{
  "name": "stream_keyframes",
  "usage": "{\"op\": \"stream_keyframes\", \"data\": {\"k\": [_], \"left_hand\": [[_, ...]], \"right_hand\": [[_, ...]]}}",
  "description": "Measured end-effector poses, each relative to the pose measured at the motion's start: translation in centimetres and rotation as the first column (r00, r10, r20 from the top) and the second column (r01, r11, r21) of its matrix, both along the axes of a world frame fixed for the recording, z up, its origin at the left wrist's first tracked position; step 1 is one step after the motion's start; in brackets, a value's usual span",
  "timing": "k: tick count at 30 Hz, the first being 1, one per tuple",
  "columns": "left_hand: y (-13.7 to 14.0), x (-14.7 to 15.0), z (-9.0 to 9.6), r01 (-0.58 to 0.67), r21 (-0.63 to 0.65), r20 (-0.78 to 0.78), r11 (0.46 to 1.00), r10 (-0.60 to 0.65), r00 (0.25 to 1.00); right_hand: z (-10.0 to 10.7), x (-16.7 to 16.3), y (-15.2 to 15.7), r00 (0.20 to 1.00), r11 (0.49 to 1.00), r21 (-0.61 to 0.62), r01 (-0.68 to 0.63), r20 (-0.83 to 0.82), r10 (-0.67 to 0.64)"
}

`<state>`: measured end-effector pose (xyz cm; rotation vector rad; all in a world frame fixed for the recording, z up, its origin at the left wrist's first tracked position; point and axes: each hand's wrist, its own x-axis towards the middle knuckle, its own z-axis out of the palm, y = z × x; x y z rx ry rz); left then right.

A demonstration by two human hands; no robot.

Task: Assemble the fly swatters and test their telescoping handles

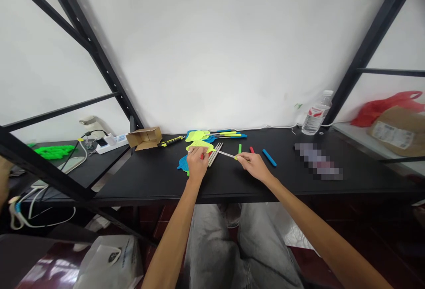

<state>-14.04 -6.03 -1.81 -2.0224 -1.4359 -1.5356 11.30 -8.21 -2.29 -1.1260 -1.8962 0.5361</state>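
A yellow fly swatter is held across the desk by both hands. My left hand (pixel 198 165) is closed at its yellow mesh head (pixel 198 144), and my right hand (pixel 255 165) grips the yellow handle at the other end of the thin metal rod (pixel 226 153). Under and beside my left hand lie a blue swatter head (pixel 183 163) and several loose metal rods (pixel 215 154). Something red shows by the left fingers. Near my right hand are a green handle (pixel 240 148), a red handle (pixel 251 149) and a blue handle (pixel 269 158). Behind, blue and yellow swatters (pixel 195 136) are piled.
An open cardboard box (pixel 144 139) and a black-and-yellow utility knife (pixel 171 141) lie on the left of the black desk (pixel 139 183). At the right stand a water bottle (pixel 317 114) and a blurred-out item (pixel 318 161). Black metal posts (pixel 99 65) frame the desk.
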Motion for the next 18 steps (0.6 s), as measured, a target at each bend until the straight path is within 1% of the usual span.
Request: {"op": "stream_keyframes", "data": {"k": [2,5,8,10,14,18], "left_hand": [[0.14,0.18,-0.10,-0.028,-0.004,0.035,1.000,0.028,0.999],[0.10,0.13,-0.03,-0.043,0.015,0.013,0.999,0.043,0.999],[-0.03,-0.10,0.19,-0.086,0.031,-0.041,0.996,0.087,0.995],[-0.02,-0.19,0.24,-0.099,0.036,-0.070,0.994,0.101,0.992],[0.26,-0.27,0.00,-0.014,0.083,-0.102,0.996,0.023,0.994],[0.45,-0.49,-0.24,0.047,0.129,-0.134,0.990,-0.030,0.991]], "right_hand": [[-0.07,-0.20,-0.09,0.998,0.997,0.033,0.067,-0.001,-0.067],[-0.24,-0.33,-0.14,0.990,0.983,0.121,0.135,0.032,-0.140],[-0.40,-0.32,-0.07,0.980,0.971,0.173,0.166,0.078,-0.181],[-0.53,-0.23,0.05,0.978,0.970,0.185,0.159,0.106,-0.181],[-0.81,0.06,0.41,0.988,0.973,0.205,0.107,0.085,-0.126],[-0.94,0.36,0.60,0.990,0.977,0.173,0.126,0.046,-0.136]]}}
